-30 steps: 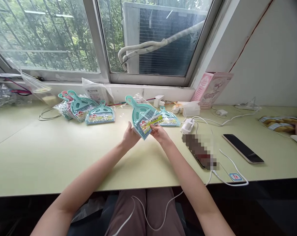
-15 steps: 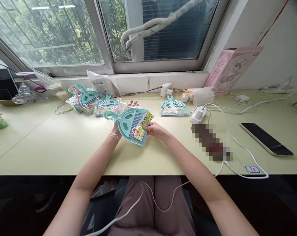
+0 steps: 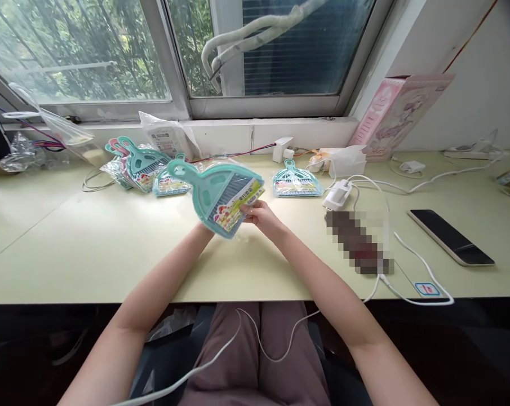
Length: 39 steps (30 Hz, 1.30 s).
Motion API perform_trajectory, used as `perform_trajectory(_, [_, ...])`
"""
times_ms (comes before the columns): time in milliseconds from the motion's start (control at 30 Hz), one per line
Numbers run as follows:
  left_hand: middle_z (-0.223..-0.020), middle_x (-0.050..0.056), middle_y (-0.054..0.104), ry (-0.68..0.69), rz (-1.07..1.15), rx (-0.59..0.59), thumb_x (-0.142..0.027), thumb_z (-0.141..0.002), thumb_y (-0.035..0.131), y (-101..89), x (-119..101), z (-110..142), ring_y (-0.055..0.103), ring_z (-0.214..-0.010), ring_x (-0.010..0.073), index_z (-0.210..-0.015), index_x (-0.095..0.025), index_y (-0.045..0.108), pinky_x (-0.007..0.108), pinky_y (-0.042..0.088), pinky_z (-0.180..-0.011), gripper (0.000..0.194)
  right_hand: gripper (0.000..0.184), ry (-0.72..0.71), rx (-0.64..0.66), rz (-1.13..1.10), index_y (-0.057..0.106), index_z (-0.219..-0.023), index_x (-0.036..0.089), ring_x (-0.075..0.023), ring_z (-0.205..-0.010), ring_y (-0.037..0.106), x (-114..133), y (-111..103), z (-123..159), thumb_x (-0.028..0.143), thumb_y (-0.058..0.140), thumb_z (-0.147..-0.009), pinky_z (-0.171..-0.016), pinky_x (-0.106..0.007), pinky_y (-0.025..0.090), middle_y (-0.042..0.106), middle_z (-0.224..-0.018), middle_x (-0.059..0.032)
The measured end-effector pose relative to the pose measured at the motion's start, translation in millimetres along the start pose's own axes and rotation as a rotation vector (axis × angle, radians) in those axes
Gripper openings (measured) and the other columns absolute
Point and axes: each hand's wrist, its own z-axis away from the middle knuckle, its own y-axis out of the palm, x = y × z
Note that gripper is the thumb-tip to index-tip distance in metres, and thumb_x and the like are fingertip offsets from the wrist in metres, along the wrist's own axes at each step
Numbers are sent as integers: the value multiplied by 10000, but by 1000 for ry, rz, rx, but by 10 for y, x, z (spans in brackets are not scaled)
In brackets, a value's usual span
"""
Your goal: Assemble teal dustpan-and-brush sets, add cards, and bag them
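A teal plastic dustpan-and-brush set (image 3: 208, 192), sealed in clear film (image 3: 243, 237) with a printed card label (image 3: 238, 206), is held tilted, clear of the surface, above the middle of the pale green desk (image 3: 69, 242). Both hands are positioned close together and clamped on the set. The left hand (image 3: 203, 228) is placed at its lower left edge, with the fingers concealed behind the set. The right hand (image 3: 258, 216) is pressed against the label side, at the near right edge. Further wrapped sets (image 3: 296, 181) are laid on the desk: one lies to the right of the held set, and an overlapping group (image 3: 142, 172) lies at the far left. A white charger (image 3: 337, 195), a pixelated object (image 3: 356, 242) and a smartphone (image 3: 451, 237) are positioned to the right. A pink box (image 3: 400, 115) is stood against the wall at the far right, beside the window frame (image 3: 263, 106).
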Motion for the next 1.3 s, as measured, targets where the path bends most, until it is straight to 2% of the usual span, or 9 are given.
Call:
perform_trajectory(133, [-1107,128,696,57,212,-137,-712,-831,430,-35,-9,-122,604,-1135,335,-1199,-185,598,495,538,-853,665,126,-132,-220,-114,648,-875,178,-179,-790,719,155,-219,-71,117,653,-765,-862,-374,592,749,-831,-26])
perform_trajectory(233, [-1077,106,705,109,214,-212,-746,-803,467,9,-25,-128,644,-1073,296,-1219,-197,570,405,569,-797,696,178,-114,-302,-153,627,-879,188,-160,-765,716,235,-309,-85,49,601,-771,-880,-374,588,742,-798,-6])
perform_trajectory(333, [-1108,72,701,153,106,-240,-548,-717,733,86,10,-93,651,-1069,268,-1241,-223,542,355,561,-832,646,187,-66,-271,-108,621,-880,177,-168,-760,719,278,-306,-69,26,592,-772,-886,-394,587,739,-781,-16])
perform_trajectory(400, [-1134,69,693,178,72,-245,-420,-650,819,123,47,-74,643,-1089,266,-1231,-220,542,350,548,-874,674,173,-52,-238,-68,623,-886,167,-172,-763,721,299,-290,-54,31,594,-783,-884,-396,588,742,-786,-26])
perform_trajectory(667, [-1085,103,700,235,-68,-179,-377,-651,823,76,105,-74,622,-1118,301,-1191,-187,565,426,496,-962,628,140,-8,-251,-48,628,-872,157,-156,-707,710,282,-307,-62,46,602,-790,-867,-371,593,738,-757,-25])
perform_trajectory(867, [-1184,86,665,294,-103,-246,-419,-669,793,280,95,23,594,-1168,289,-1266,-230,513,428,465,-1002,686,209,-93,-268,-105,642,-939,172,-182,-774,712,288,-234,-23,47,609,-774,-864,-387,585,736,-774,-20])
perform_trajectory(967, [-1178,107,669,208,-82,-173,-448,-680,776,349,98,69,637,-1092,298,-1227,-198,541,423,518,-923,646,276,-134,-322,-126,640,-973,180,-179,-763,707,325,-227,-11,14,582,-760,-840,-377,588,728,-756,-4])
perform_trajectory(1100, [-1116,133,696,64,-74,-6,-500,-732,694,256,103,41,683,-969,311,-1195,-138,591,403,562,-781,598,264,-133,-331,-132,638,-960,168,-175,-710,697,354,-256,-24,8,573,-760,-818,-371,592,726,-741,-4])
perform_trajectory(1300, [-1084,101,717,61,-113,-139,-412,-686,729,139,160,-16,654,-1028,320,-1091,-141,659,380,549,-793,493,293,-87,-291,-122,631,-1029,166,-165,-689,699,318,-272,-42,26,582,-777,-797,-344,597,735,-743,-7])
